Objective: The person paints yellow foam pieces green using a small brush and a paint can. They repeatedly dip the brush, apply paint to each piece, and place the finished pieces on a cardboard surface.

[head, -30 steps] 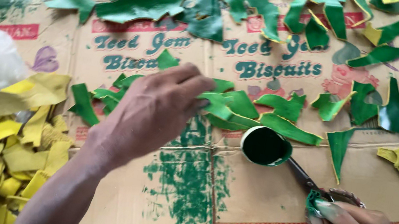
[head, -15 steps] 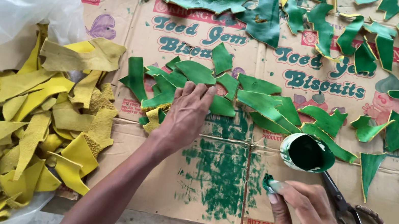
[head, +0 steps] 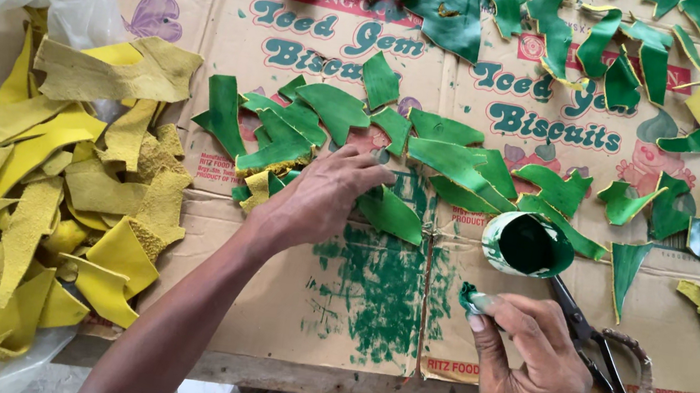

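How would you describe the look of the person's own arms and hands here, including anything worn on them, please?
Both forearms are bare, with no sleeves, gloves, watch or rings in view. The left hand looks free of paint on its back. The right hand has green paint smeared on its fingertips.

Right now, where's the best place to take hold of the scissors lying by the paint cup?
Probably at the wrapped handle loops, coming from the near table edge. The scissors point their blades under the green paint cup, leaving only the loops free, beside the right hand.
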